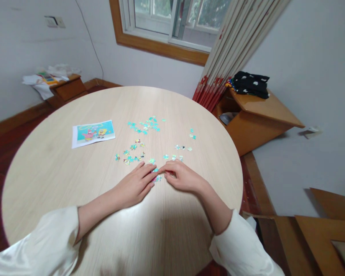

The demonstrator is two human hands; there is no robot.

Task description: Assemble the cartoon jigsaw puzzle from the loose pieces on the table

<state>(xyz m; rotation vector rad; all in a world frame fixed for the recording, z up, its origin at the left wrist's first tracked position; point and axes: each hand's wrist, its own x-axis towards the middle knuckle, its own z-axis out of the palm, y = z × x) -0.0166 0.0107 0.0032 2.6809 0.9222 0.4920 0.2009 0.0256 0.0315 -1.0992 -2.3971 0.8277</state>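
My left hand [136, 184] lies flat on the table, fingers stretched out, its fingertips over a small group of joined jigsaw pieces [157, 178]. From the right, my right hand [181, 175] reaches the same group with its index finger extended and touching the pieces near the left fingertips. The other right fingers are curled, and nothing shows in them. Part of the group is hidden under the hands. Loose turquoise and yellow jigsaw pieces [135, 158] lie just beyond the left hand. A few more pieces [174, 157] sit beyond the right knuckles.
A printed cartoon picture [93, 133] lies on the round wooden table [46, 165], at left. Several turquoise pieces [145, 125] are scattered farther back, and a few [192, 134] at right. A cabinet [255, 115] with a black cloth [251, 84] stands beyond the table's right edge.
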